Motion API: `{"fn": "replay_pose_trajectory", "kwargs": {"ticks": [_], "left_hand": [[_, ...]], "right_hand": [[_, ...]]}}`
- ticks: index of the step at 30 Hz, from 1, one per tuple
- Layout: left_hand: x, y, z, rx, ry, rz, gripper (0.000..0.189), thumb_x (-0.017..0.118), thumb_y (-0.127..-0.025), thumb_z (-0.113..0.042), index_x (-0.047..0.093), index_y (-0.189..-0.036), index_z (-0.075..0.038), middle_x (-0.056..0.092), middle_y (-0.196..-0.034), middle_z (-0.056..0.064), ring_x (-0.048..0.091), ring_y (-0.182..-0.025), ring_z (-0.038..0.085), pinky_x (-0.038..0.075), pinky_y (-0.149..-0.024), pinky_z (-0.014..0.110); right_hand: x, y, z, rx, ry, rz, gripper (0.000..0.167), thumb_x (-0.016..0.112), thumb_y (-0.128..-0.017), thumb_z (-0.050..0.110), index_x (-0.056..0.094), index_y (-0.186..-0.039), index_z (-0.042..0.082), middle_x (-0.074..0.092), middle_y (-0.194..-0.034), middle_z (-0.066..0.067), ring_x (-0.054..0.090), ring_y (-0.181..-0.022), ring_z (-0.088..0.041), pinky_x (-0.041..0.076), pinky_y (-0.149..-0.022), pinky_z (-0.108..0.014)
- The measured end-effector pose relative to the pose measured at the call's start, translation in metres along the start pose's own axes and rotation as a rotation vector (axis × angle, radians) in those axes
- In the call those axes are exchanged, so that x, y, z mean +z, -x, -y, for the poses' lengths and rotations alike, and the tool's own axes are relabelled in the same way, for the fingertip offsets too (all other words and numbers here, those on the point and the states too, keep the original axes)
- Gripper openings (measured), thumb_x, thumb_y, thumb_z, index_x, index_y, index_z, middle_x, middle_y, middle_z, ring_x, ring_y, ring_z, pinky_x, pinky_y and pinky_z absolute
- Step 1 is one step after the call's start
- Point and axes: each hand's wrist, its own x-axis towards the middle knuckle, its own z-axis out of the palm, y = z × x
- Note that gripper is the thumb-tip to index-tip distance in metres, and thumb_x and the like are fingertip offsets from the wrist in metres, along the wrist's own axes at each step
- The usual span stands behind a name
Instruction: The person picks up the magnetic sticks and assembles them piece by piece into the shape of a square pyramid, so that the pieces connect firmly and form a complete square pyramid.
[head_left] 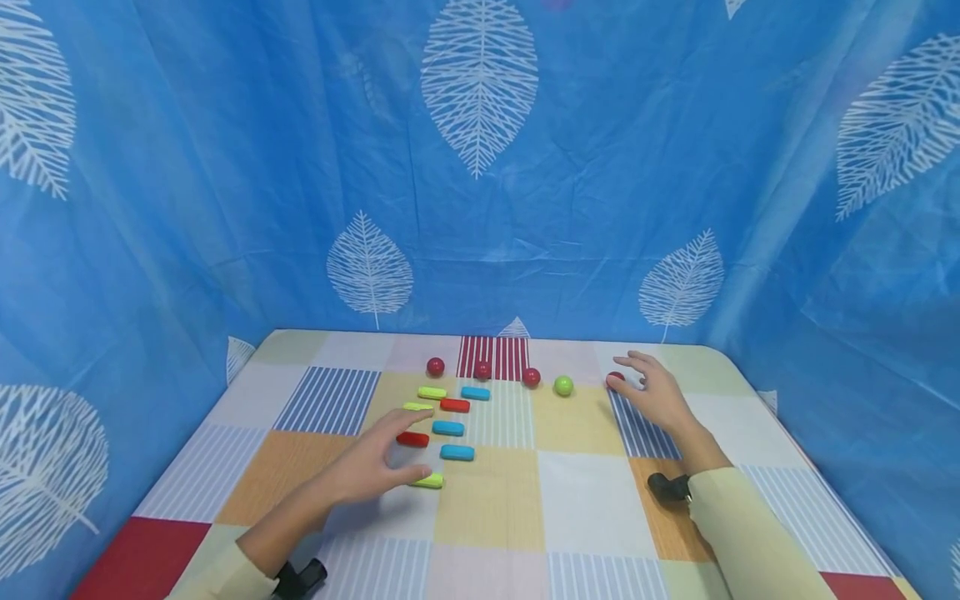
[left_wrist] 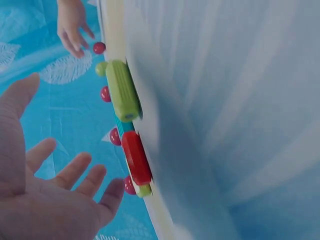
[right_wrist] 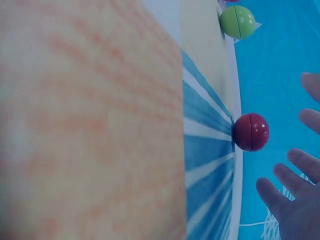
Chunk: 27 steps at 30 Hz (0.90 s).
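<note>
My left hand (head_left: 367, 467), fingers spread, hovers beside a loose group of short bars on the left of the table. Nearest it are a red bar (head_left: 414, 439) and a yellow-green bar (head_left: 429, 481), both partly hidden behind the fingers in the head view. Blue bars (head_left: 457, 452) lie just to the right. Toward the back right, my right hand (head_left: 662, 402) reaches with parted fingers around a red ball (head_left: 615, 379). In the right wrist view that red ball (right_wrist: 251, 132) sits on the cloth, with a gap between it and the fingers.
A green ball (head_left: 563, 386) and three more red balls (head_left: 531, 377) stand in a row along the back. Further bars, among them a red one (head_left: 455, 406), lie in front of them. A patchwork cloth (head_left: 585, 500) covers the table; a blue leaf-print curtain (head_left: 585, 183) surrounds it.
</note>
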Motion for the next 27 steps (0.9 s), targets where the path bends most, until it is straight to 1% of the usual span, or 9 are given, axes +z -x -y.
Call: {"fn": "replay_pose_trajectory", "kwargs": {"ticks": [2, 5, 8, 11, 15, 20, 24, 27], "left_hand": [[0.000, 0.001, -0.001, 0.014, 0.028, 0.024, 0.070, 0.080, -0.088, -0.041, 0.049, -0.150, -0.030, 0.051, -0.152, 0.001, 0.049, -0.140, 0.030, 0.045, -0.111, 0.061], [0.000, 0.003, -0.001, 0.065, 0.065, 0.067, 0.060, 0.080, -0.089, -0.035, 0.058, -0.142, -0.020, 0.060, -0.139, 0.004, 0.058, -0.126, 0.027, 0.053, -0.104, 0.052], [0.000, 0.003, 0.000, 0.125, 0.090, 0.101, 0.048, 0.080, -0.090, -0.028, 0.065, -0.132, -0.011, 0.066, -0.126, 0.007, 0.062, -0.113, 0.027, 0.057, -0.096, 0.041], [0.002, 0.004, 0.001, 0.142, 0.090, 0.118, 0.039, 0.081, -0.089, -0.024, 0.070, -0.123, -0.008, 0.068, -0.117, 0.006, 0.063, -0.105, 0.024, 0.057, -0.089, 0.032], [0.004, 0.002, 0.001, 0.109, 0.068, 0.130, 0.031, 0.081, -0.088, -0.019, 0.073, -0.116, -0.008, 0.068, -0.110, 0.002, 0.062, -0.098, 0.019, 0.056, -0.085, 0.029], [0.007, -0.002, 0.000, 0.041, 0.043, 0.156, 0.028, 0.082, -0.087, -0.014, 0.074, -0.114, -0.010, 0.069, -0.105, -0.003, 0.062, -0.096, 0.015, 0.056, -0.084, 0.030], [0.008, -0.004, 0.000, -0.009, 0.044, 0.174, 0.028, 0.083, -0.085, -0.012, 0.075, -0.113, -0.012, 0.070, -0.102, -0.004, 0.061, -0.094, 0.015, 0.056, -0.084, 0.031], [0.009, -0.006, 0.001, -0.031, 0.035, 0.175, 0.028, 0.084, -0.084, -0.010, 0.076, -0.110, -0.014, 0.070, -0.100, -0.005, 0.059, -0.091, 0.015, 0.055, -0.084, 0.031]], "right_hand": [[0.001, -0.002, -0.001, 0.005, -0.024, 0.004, 0.057, 0.067, -0.100, 0.033, 0.054, -0.145, 0.001, 0.036, -0.159, -0.030, 0.035, -0.145, -0.051, 0.044, -0.109, -0.062], [0.004, -0.005, -0.002, 0.027, -0.043, 0.002, 0.055, 0.068, -0.099, 0.030, 0.055, -0.144, 0.001, 0.040, -0.156, -0.030, 0.040, -0.142, -0.050, 0.045, -0.108, -0.061], [0.007, -0.007, -0.002, 0.060, -0.051, 0.002, 0.054, 0.070, -0.098, 0.028, 0.056, -0.143, 0.002, 0.044, -0.152, -0.030, 0.047, -0.137, -0.050, 0.047, -0.107, -0.060], [0.008, -0.009, -0.002, 0.106, -0.051, 0.014, 0.053, 0.071, -0.097, 0.029, 0.057, -0.143, 0.004, 0.045, -0.152, -0.029, 0.050, -0.133, -0.050, 0.048, -0.105, -0.061], [0.008, -0.013, -0.001, 0.161, -0.050, 0.036, 0.054, 0.072, -0.097, 0.030, 0.058, -0.143, 0.006, 0.045, -0.152, -0.029, 0.051, -0.132, -0.050, 0.048, -0.105, -0.063], [0.008, -0.018, -0.003, 0.220, -0.062, 0.056, 0.053, 0.073, -0.096, 0.029, 0.059, -0.141, 0.005, 0.047, -0.150, -0.030, 0.052, -0.131, -0.049, 0.049, -0.105, -0.061], [0.009, -0.019, -0.006, 0.230, -0.071, 0.064, 0.052, 0.074, -0.095, 0.026, 0.060, -0.139, 0.003, 0.052, -0.146, -0.030, 0.055, -0.128, -0.048, 0.050, -0.104, -0.059], [0.010, -0.020, -0.008, 0.240, -0.082, 0.071, 0.051, 0.074, -0.094, 0.025, 0.061, -0.138, 0.003, 0.056, -0.142, -0.029, 0.058, -0.126, -0.047, 0.052, -0.104, -0.056]]}}
